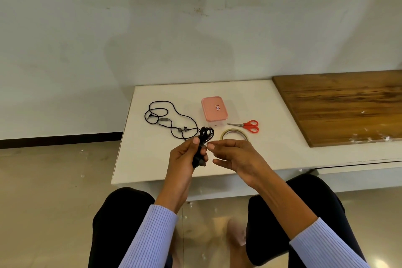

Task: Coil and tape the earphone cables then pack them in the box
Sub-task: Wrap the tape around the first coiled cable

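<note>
My left hand point(187, 156) is shut on a coiled black earphone cable point(206, 134), whose loops stick up above my fingers. My right hand point(233, 154) hovers just right of the coil with thumb and forefinger pinched near it; whether they hold tape or cable I cannot tell. A second black earphone cable point(168, 121) lies loose and uncoiled on the white table point(152, 159), left of a pink-lidded box point(214, 109) that is closed. A clear tape roll point(235, 134) lies flat behind my right hand.
Red-handled scissors point(248, 126) lie right of the box, blades pointing left. A wooden board point(341, 104) covers the table's right part. The table's left edge drops to a tiled floor point(54, 180). My knees sit below the front edge.
</note>
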